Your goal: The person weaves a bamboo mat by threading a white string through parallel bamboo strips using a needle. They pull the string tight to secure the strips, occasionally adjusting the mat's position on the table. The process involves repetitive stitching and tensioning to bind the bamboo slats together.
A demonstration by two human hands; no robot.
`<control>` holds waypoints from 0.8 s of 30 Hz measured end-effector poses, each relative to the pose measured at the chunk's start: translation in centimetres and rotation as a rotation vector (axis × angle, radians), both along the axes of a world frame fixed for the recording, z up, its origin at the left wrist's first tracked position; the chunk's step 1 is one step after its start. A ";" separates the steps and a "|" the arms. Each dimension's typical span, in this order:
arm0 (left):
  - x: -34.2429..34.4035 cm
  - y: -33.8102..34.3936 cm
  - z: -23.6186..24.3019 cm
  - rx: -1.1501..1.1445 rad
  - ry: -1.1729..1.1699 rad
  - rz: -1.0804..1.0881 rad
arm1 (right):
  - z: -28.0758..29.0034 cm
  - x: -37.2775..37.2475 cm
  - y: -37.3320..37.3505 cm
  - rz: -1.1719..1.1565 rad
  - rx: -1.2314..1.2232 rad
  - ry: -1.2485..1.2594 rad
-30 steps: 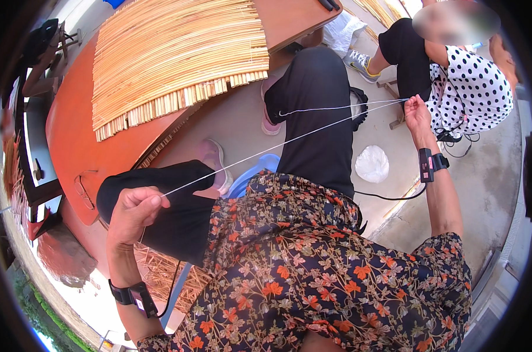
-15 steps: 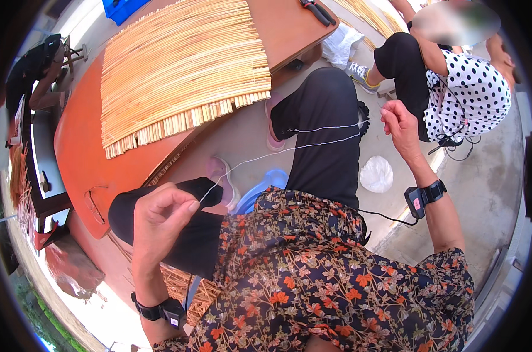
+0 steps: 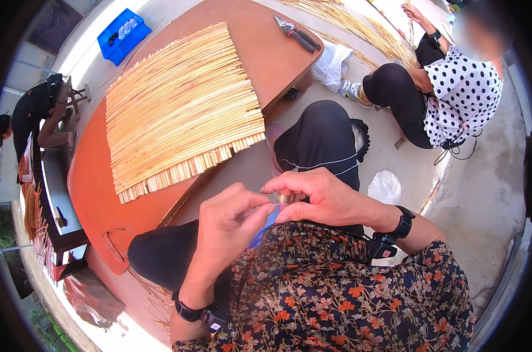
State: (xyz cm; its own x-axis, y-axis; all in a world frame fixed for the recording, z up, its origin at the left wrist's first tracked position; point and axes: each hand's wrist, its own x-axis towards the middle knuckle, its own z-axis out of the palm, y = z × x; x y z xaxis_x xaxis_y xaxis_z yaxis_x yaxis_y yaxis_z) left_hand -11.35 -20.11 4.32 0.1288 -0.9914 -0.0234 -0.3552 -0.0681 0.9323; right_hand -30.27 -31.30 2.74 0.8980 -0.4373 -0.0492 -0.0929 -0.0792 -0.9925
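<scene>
In the head view my left hand (image 3: 225,223) pinches a white thread (image 3: 320,164). My right hand (image 3: 313,196) is right beside it, fingers curled by the thread, with a gold-coloured band (image 3: 283,197) on a finger; the fingertips are partly hidden. The two hands meet low over my lap. Part of the thread loops round my raised right knee (image 3: 313,135), in black trousers. Just beyond them, a mat of pale sticks (image 3: 178,105) lies on an orange-brown tabletop (image 3: 102,223).
Cutters (image 3: 301,38) and glasses (image 3: 112,246) lie on the tabletop. A blue crate (image 3: 110,47), loose sticks (image 3: 330,17) and white bags (image 3: 330,64) are around it. A co-worker in polka dots (image 3: 459,100) sits at right; another person (image 3: 34,117) is at left.
My hands have come from wide apart to close together at my lap. The thread that was stretched between them has slackened and drawn in. The co-worker's hand has risen, holding sticks.
</scene>
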 end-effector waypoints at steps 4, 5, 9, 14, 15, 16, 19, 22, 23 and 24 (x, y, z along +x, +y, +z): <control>3.5 2.4 -1.0 0.115 0.001 0.130 | -2.2 0.2 -0.4 -0.054 0.027 0.011; 4.1 3.1 -1.5 0.130 0.027 0.186 | -2.3 0.0 -0.3 -0.098 0.093 0.058; 4.5 4.9 -3.5 0.212 0.126 0.328 | -4.6 -0.7 -0.6 0.023 -0.473 0.183; 0.7 3.4 -4.4 0.223 0.015 0.089 | -3.3 1.6 1.8 0.008 -0.353 0.030; 0.7 3.1 -4.4 0.182 0.054 0.092 | -1.9 2.3 1.8 0.064 -0.078 0.131; 0.7 2.8 -4.5 0.140 0.093 0.097 | -1.9 2.6 1.8 0.063 -0.080 0.142; 2.2 2.4 -3.9 0.177 0.100 0.101 | -2.8 3.1 1.3 0.067 -0.097 0.152; 3.6 3.1 -4.0 0.236 0.180 0.164 | -4.3 2.1 0.6 0.102 -0.180 0.132; 3.6 3.6 -3.5 0.236 0.189 0.178 | -4.5 1.6 0.8 0.120 -0.234 0.132; 3.8 3.7 -3.6 0.233 0.199 0.187 | -4.8 1.5 0.8 0.133 -0.293 0.131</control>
State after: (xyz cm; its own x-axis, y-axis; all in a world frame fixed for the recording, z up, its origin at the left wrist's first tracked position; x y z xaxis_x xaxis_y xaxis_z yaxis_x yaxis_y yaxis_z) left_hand -7.59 -16.45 0.69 0.2780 -0.9161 -0.2891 -0.1295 -0.3339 0.9337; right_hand -28.72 -30.47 -2.04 0.9424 -0.3294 -0.0577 -0.1878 -0.3787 -0.9063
